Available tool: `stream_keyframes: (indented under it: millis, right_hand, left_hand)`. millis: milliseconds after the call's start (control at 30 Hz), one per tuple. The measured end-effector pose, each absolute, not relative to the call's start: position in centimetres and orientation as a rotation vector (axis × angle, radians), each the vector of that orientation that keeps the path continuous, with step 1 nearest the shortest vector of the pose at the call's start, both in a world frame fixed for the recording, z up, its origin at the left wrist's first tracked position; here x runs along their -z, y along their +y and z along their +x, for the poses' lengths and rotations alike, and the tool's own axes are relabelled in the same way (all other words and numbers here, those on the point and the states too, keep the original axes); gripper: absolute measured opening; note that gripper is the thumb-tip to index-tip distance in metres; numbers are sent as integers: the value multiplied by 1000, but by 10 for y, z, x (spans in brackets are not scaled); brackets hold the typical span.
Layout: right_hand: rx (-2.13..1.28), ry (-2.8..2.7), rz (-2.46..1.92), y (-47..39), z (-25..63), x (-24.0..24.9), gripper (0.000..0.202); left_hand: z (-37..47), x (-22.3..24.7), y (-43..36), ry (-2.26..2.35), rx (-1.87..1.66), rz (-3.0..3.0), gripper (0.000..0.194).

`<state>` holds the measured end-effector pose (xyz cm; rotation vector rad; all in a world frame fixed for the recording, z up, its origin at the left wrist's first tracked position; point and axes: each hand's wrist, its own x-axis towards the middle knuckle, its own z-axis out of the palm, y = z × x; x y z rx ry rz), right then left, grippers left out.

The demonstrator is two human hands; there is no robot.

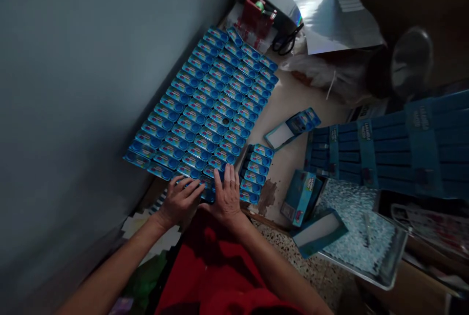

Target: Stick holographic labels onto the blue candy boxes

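Up at the desk's [295,91] far end sits a red tape dispenser [256,14], black-handled scissors [286,41] just beside it (rather a jumble), near a shiny silvery sheet [339,24] and a crumpled clear plastic bag [330,78].

Head-worn camera looks forward and down at both hands [205,199].
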<state>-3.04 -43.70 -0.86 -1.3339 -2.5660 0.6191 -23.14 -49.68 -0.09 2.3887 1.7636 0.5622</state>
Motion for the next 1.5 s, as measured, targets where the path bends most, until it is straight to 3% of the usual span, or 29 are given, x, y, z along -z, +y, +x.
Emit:
stream_keyframes:
  millis: [200,400,467,567,633,833,933,1067,1233,1500]
  right_hand:
    - [-568,-2501,-1349,-453,-29,13,103]
    - [-898,-2202,-1450,-451,-22,9,116]
    - [-885,-2110,-1499,-443,-22,3,102]
    - [-772,-2116,-1488,-438,-16,-6,55]
    - [-740,-2250,-1366,-443,-10,-7,37]
    - [-613,-2447,-1326,-465,-11,13,73]
    - [-529,-2461,-1386,-467,-24,20,80]
    - [-464,-2506,-1403,-470,-36,21,83]
    - [-411,-2457,-1473,-476,-36,23,67]
    - [-405,-2650,-1523,-456,-72,26,84]
  left_hand:
    - [-234,-2,-495,1741,-568,2391,35]
    - [-234,-10,-471,1565,-444,2428,20]
    - [-237,-9,-466,1501,-407,2438,18]
    - [-241,-3,-471,1488,-459,2449,24]
    - [-241,2,-482,1529,-551,2449,31]
    - [-236,6,-491,1566,-567,2461,23]
    - [-235,6,-485,1543,-510,2440,20]
    - [-235,12,-487,1541,-529,2427,21]
    - [-236,13,-489,1526,-549,2404,30]
    - [-246,16,-495,1498,-662,2359,38]
